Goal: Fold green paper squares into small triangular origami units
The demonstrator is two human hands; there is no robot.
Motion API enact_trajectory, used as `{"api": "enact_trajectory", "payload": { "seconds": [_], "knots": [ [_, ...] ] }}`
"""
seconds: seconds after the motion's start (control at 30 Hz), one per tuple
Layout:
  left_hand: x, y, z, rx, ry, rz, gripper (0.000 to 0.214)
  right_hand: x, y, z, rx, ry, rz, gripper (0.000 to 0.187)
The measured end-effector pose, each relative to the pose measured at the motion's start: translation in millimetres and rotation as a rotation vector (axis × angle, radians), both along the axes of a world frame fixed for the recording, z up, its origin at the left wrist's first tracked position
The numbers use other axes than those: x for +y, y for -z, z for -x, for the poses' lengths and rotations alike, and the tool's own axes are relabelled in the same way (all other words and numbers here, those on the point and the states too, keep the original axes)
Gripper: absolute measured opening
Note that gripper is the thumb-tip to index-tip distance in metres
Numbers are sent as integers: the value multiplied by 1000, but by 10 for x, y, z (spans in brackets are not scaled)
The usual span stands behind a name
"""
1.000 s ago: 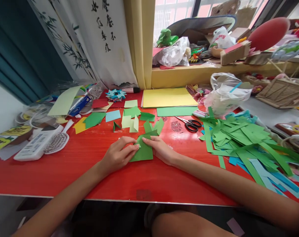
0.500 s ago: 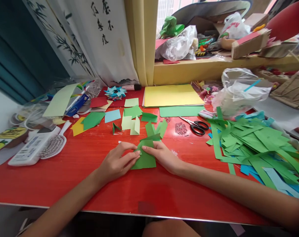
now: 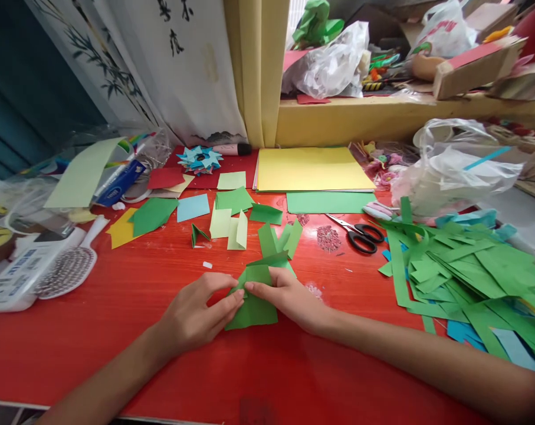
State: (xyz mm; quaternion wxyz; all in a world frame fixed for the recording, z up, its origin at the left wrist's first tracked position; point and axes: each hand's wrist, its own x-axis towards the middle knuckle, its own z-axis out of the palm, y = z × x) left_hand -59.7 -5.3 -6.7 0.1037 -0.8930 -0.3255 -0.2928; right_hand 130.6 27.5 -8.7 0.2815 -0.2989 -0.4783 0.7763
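Observation:
A folded piece of green paper (image 3: 256, 311) is between my two hands, just above the red table. My left hand (image 3: 200, 310) pinches its left edge with thumb and fingers. From the right, my right hand (image 3: 294, 298) grips it, thumb on top and the other fingers behind the sheet. The two thumbs almost meet at the middle of the paper. Just beyond it stand folded green strips (image 3: 279, 239). Pale green folded pieces (image 3: 238, 230) and a dark green folded piece (image 3: 266, 213) lie farther back.
Black-handled scissors (image 3: 360, 235) lie right of centre. A heap of green strips (image 3: 466, 271) covers the right side. Yellow sheets (image 3: 311, 170) are stacked at the back. A hairbrush (image 3: 68, 268) lies at left, near a blue paper ring (image 3: 200, 159).
The camera view has tilted down and come closer, so the things on the table sit wider apart. Both hands still hold the green paper, with little change in grip.

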Motion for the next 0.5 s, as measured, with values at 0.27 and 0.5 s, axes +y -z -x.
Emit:
{"api": "enact_trajectory", "payload": {
  "seconds": [0.27, 0.5],
  "knots": [
    [1, -41, 53, 1, 28, 49, 21, -36, 0, -19, -143, 29, -75, 21],
    [65, -121, 2, -293, -96, 327, 6, -61, -12, -24, -267, 28, -254, 20]
  ]
}}
